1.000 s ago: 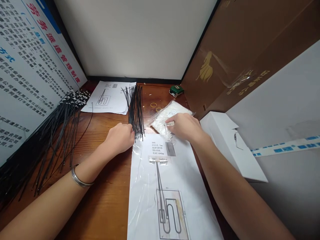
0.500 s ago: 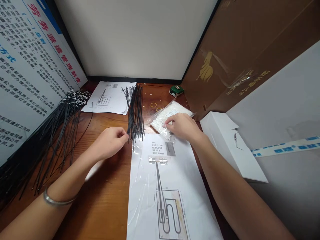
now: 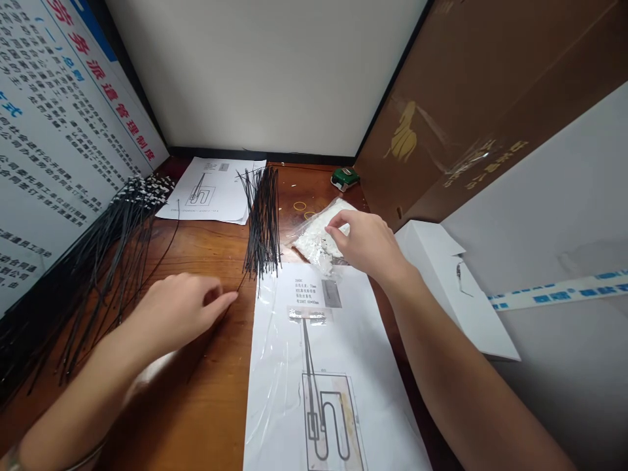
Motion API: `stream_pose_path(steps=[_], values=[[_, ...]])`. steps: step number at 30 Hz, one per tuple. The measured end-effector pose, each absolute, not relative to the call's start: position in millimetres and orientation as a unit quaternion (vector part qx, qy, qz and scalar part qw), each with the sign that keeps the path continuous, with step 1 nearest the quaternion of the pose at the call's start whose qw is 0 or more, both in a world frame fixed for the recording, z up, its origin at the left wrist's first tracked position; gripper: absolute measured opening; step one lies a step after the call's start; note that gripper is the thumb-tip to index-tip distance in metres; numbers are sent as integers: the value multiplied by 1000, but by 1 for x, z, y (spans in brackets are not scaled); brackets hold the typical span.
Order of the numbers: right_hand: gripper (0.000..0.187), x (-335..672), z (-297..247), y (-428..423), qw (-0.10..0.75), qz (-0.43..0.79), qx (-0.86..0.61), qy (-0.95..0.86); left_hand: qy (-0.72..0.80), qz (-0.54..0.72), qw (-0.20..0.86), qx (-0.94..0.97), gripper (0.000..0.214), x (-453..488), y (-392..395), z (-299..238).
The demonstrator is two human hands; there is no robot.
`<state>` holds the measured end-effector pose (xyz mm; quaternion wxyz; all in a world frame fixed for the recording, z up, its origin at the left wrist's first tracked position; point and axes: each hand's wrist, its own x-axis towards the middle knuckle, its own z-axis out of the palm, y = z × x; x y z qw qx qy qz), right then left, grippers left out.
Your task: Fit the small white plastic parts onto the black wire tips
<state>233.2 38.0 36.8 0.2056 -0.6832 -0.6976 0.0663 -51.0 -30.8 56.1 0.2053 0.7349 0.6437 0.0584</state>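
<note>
My left hand [image 3: 181, 314] hovers low over the wooden table [image 3: 206, 248], its fingertips pinched on one thin black wire [image 3: 241, 282] that trails from the near end of a loose bundle of black wires [image 3: 262, 222]. My right hand [image 3: 366, 245] is above a clear plastic bag of small white parts [image 3: 314, 239], thumb and forefinger pressed together; what they pinch is too small to name. Between my arms lies a printed sheet under clear film [image 3: 324, 366], showing a wire bent into a loop.
A large pile of black wires with white tips [image 3: 112, 242] lies at the left beside a leaning poster [image 3: 49, 131]. A second drawing sheet [image 3: 210, 190], yellow rubber bands [image 3: 299, 206] and a green tape measure [image 3: 345, 176] lie at the back. A white box [image 3: 441, 275] and cardboard [image 3: 466, 98] close the right side.
My left hand has drawn back toward me and to the left from the bundle's near end, pulling one wire out. My right hand has lifted slightly above the bag.
</note>
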Motion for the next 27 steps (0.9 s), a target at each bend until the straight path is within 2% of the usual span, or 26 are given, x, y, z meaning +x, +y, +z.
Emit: stream_pose_path(steps=[3, 6, 9, 13, 15, 16, 18, 21, 24, 27], values=[[12, 218, 37, 32, 289, 122, -637, -705, 618, -33, 89, 781, 35, -24, -15, 45], [9, 192, 22, 25, 354, 185, -571, -718, 586, -88, 81, 801, 28, -14, -12, 44], [11, 170, 1, 21, 381, 146, -530, -744, 552, -103, 171, 810, 26, -23, -21, 56], [17, 162, -18, 20, 421, 41, -484, -766, 521, -163, 369, 753, 29, -43, -30, 76], [17, 163, -23, 21, 446, 25, -474, -759, 512, -198, 402, 733, 34, -46, -29, 79], [16, 164, -24, 21, 454, 23, -472, -755, 517, -196, 378, 743, 38, -45, -26, 78], [15, 165, -27, 22, 465, 22, -471, -749, 541, -155, 267, 782, 43, -39, -20, 71], [12, 164, -30, 22, 475, 22, -469, -744, 580, -93, 111, 802, 41, -25, -10, 53], [11, 163, -32, 22, 481, 27, -468, -741, 582, -95, 71, 804, 32, -17, -6, 42], [11, 161, -32, 22, 487, 33, -464, -739, 570, -100, 110, 808, 27, -20, -9, 43]])
